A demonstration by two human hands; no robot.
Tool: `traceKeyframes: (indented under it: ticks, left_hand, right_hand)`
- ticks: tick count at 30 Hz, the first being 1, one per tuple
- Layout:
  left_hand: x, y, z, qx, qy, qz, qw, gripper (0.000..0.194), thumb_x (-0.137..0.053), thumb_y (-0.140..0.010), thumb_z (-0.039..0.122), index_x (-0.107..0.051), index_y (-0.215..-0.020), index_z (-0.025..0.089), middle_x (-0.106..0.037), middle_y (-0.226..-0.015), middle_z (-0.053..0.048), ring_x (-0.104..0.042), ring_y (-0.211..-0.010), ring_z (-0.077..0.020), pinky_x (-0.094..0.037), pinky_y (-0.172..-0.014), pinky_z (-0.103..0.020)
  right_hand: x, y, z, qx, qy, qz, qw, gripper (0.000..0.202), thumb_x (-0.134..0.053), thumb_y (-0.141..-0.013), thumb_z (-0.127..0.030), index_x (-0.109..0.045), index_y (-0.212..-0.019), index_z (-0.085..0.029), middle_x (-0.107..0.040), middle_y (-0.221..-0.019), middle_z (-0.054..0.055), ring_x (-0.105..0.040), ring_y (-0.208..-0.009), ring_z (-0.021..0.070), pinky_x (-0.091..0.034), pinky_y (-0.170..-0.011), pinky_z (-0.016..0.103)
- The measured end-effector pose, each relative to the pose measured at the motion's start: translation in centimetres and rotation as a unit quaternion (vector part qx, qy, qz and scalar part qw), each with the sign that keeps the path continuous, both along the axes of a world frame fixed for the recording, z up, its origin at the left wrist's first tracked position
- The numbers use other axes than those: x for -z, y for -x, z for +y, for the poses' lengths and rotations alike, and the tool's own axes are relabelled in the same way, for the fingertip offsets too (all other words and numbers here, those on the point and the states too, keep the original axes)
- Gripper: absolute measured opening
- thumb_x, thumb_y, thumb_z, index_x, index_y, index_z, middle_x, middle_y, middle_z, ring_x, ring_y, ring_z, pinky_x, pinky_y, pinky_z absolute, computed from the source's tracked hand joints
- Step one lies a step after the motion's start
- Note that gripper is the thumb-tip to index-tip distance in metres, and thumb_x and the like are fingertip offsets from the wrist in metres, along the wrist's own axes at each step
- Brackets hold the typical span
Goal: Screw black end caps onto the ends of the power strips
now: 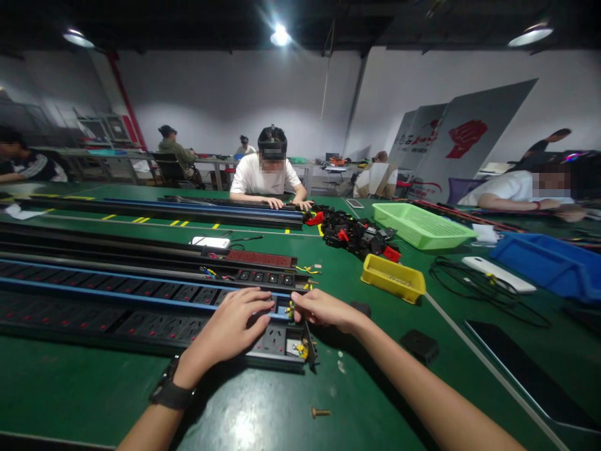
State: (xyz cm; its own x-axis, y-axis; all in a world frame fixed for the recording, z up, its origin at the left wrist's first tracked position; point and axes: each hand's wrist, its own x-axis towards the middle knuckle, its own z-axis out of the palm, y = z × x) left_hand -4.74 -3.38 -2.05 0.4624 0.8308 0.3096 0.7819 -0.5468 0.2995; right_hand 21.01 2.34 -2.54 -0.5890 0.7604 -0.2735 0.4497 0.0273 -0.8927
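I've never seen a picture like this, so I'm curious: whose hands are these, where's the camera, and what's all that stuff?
There's no robot here, just a person's two bare hands. The camera is worn on that person's head, looking forward and down. The left hand rests on a long socket strip with blue edges. The right hand is at the strip's end, by a small yellow part; whether it pinches anything is too small to tell. Also on the green table are a yellow tray, a green basket and a loose screw.
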Motion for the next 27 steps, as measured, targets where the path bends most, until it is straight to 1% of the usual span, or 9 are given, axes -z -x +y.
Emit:
traceKeyframes:
  ticks: [5,8,11,14,19,21,23,24,27]
  left_hand:
    - [-0.1,0.0,0.1,0.003,0.005,0.012,1.0,0.034,-0.055,-0.099,0.037,-0.072,-0.127,0.028,-0.067,-0.138,-0.005,-0.054,-0.136,-0.0288,-0.042,-0.114,-0.053]
    - [-0.2,0.0,0.1,0.006,0.004,0.01,1.0,0.033,-0.056,-0.099,0.037,-0.073,-0.127,0.027,-0.067,-0.139,-0.005,-0.056,-0.135,-0.0284,-0.042,-0.114,-0.053]
    - [-0.3,-0.1,0.1,0.009,0.003,0.006,1.0,0.033,-0.056,-0.099,0.036,-0.073,-0.126,0.027,-0.068,-0.138,-0.006,-0.056,-0.134,-0.0284,-0.043,-0.114,-0.052]
    - [-0.2,-0.1,0.2,0.009,0.001,0.008,1.0,0.033,-0.056,-0.099,0.037,-0.073,-0.126,0.026,-0.068,-0.137,-0.006,-0.056,-0.134,-0.0285,-0.043,-0.113,-0.052]
    - [-0.4,-0.1,-0.1,0.012,-0.015,0.03,0.999,0.033,-0.055,-0.1,0.034,-0.071,-0.127,0.025,-0.067,-0.137,-0.006,-0.056,-0.133,-0.0279,-0.043,-0.113,-0.049]
    - [-0.9,-0.3,-0.2,0.018,-0.025,0.056,0.998,0.033,-0.053,-0.1,0.031,-0.069,-0.128,0.024,-0.067,-0.137,-0.007,-0.056,-0.132,-0.0276,-0.044,-0.111,-0.047]
    - [-1.9,-0.9,-0.3,0.021,-0.038,0.092,0.995,0.031,-0.053,-0.1,0.029,-0.069,-0.125,0.023,-0.068,-0.131,-0.009,-0.058,-0.127,-0.0278,-0.046,-0.106,-0.046]
    - [-2.5,-1.4,-0.3,0.021,-0.045,0.112,0.993,0.029,-0.053,-0.099,0.03,-0.07,-0.121,0.023,-0.069,-0.126,-0.009,-0.06,-0.121,-0.028,-0.047,-0.103,-0.045]
    - [-4.4,-3.4,0.2,0.006,-0.059,0.157,0.986,0.024,-0.053,-0.099,0.037,-0.072,-0.1,0.021,-0.069,-0.103,-0.01,-0.064,-0.099,-0.0274,-0.05,-0.09,-0.042]
  right_hand:
    - [0.5,0.2,-0.3,0.011,-0.02,0.004,1.0,0.074,-0.037,-0.096,-0.077,-0.068,-0.079,-0.012,-0.041,-0.051,-0.006,-0.031,-0.048,0.0087,-0.023,-0.05,0.022]
    - [0.8,0.3,-0.4,0.028,-0.048,-0.004,0.998,0.074,-0.037,-0.096,-0.077,-0.067,-0.076,-0.013,-0.043,-0.051,-0.004,-0.036,-0.05,0.0097,-0.026,-0.052,0.023]
    - [1.0,0.4,-0.5,0.046,-0.06,-0.016,0.997,0.073,-0.035,-0.098,-0.075,-0.068,-0.076,-0.013,-0.043,-0.051,-0.004,-0.036,-0.05,0.0102,-0.025,-0.052,0.023]
    - [1.0,0.5,-0.6,0.053,-0.066,-0.019,0.996,0.069,-0.036,-0.099,-0.071,-0.066,-0.075,-0.014,-0.042,-0.052,-0.005,-0.036,-0.05,0.0101,-0.024,-0.052,0.023]
    - [0.8,0.4,-0.9,0.052,-0.068,-0.015,0.996,0.057,-0.045,-0.098,-0.062,-0.064,-0.074,-0.015,-0.045,-0.054,-0.005,-0.036,-0.05,0.0098,-0.024,-0.051,0.023]
    - [0.7,0.4,-1.0,0.054,-0.085,-0.023,0.995,0.053,-0.048,-0.098,-0.059,-0.065,-0.074,-0.015,-0.047,-0.056,-0.004,-0.037,-0.052,0.0099,-0.025,-0.052,0.023]
    - [0.8,0.3,-1.1,0.057,-0.112,-0.033,0.991,0.048,-0.05,-0.097,-0.054,-0.064,-0.073,-0.015,-0.047,-0.058,-0.004,-0.039,-0.055,0.0101,-0.025,-0.053,0.024]
    - [0.8,0.3,-1.0,0.057,-0.125,-0.036,0.99,0.046,-0.051,-0.096,-0.052,-0.064,-0.072,-0.015,-0.046,-0.059,-0.004,-0.039,-0.056,0.0102,-0.025,-0.054,0.024]
    - [1.1,0.4,-0.9,0.051,-0.145,-0.044,0.987,0.043,-0.051,-0.095,-0.048,-0.061,-0.069,-0.015,-0.043,-0.06,-0.005,-0.038,-0.058,0.0101,-0.023,-0.055,0.024]
